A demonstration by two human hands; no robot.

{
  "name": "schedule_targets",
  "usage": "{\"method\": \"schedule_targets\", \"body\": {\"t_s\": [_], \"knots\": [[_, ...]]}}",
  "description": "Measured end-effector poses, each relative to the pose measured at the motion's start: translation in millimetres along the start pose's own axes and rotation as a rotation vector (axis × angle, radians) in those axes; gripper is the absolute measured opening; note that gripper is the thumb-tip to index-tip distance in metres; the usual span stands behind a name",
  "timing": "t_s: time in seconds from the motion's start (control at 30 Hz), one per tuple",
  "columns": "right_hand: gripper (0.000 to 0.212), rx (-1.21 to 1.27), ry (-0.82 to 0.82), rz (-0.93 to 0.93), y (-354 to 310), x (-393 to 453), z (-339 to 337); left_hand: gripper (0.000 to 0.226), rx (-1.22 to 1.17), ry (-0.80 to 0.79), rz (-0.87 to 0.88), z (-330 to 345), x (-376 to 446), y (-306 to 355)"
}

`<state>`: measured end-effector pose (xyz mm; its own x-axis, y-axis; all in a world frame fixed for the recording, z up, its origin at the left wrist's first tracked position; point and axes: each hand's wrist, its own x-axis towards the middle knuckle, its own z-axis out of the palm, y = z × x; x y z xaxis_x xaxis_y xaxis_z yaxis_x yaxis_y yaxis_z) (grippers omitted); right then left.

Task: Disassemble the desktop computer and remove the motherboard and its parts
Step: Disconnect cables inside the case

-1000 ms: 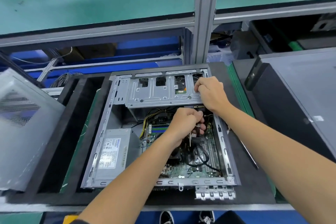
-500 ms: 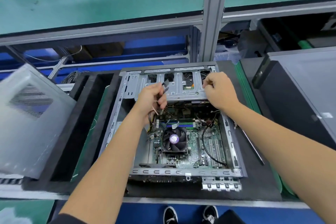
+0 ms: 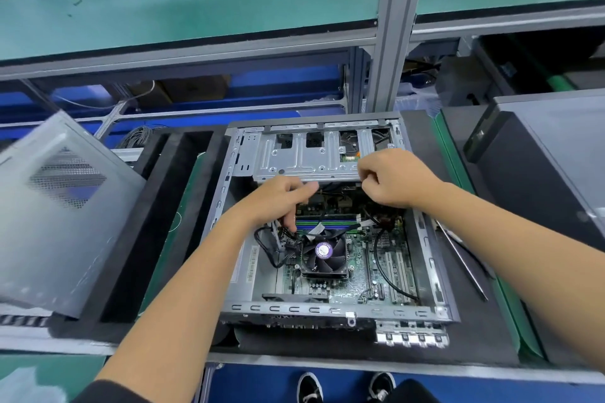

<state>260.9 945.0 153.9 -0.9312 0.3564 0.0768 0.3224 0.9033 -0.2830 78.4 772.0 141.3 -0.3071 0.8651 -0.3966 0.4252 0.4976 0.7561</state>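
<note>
The open desktop case (image 3: 327,309) lies on a black mat. Inside is the green motherboard (image 3: 360,271) with a black CPU fan (image 3: 322,253) and blue memory sticks. The metal drive cage (image 3: 304,157) spans the far end. My left hand (image 3: 278,203) reaches into the case; its fingers are extended, and one points down onto the black cables (image 3: 271,249) left of the fan. My right hand (image 3: 393,178) is curled at the near right edge of the drive cage and grips it. What lies under that hand is hidden.
A grey side panel (image 3: 59,206) leans at the left. A black computer tower (image 3: 540,180) stands at the right. A long thin tool (image 3: 465,265) lies on the mat right of the case. An aluminium post (image 3: 389,42) and a green shelf (image 3: 196,10) rise behind.
My left hand has dropped from the drive cage's left part, where it held cables up, down to the cables beside the fan. My right hand has stayed at the cage's right edge.
</note>
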Motion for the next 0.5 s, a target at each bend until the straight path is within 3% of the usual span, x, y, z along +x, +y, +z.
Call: {"method": "schedule_targets", "body": {"t_s": [0.1, 0.23, 0.33, 0.4, 0.43, 0.5], "knots": [[0.012, 0.092, 0.150, 0.074, 11.9, 14.7, -7.0, 0.054, 0.212, 0.084, -0.026, 3.9, 4.3, 3.8], [0.015, 0.192, 0.206, 0.187, 23.9, 27.6, 0.0, 0.053, 0.715, 0.172, 0.002, 3.3, 9.4, 4.1], [0.013, 0.149, 0.159, 0.225, 28.8, 29.4, 14.0, 0.032, 0.994, 0.233, 0.034, 3.9, 10.7, 4.2], [0.009, 0.092, 0.142, 0.206, 29.9, 30.8, 18.1, 0.007, 1.046, 0.170, 0.124, 8.7, 9.5, 7.5], [0.008, 0.073, 0.141, 0.196, 30.4, 31.4, 18.4, 0.011, 1.050, 0.126, 0.204, 11.9, 9.4, 7.7], [0.007, 0.065, 0.143, 0.191, 32.0, 32.1, 18.5, 0.039, 1.044, 0.040, 0.348, 18.6, 12.2, 6.0]]}}
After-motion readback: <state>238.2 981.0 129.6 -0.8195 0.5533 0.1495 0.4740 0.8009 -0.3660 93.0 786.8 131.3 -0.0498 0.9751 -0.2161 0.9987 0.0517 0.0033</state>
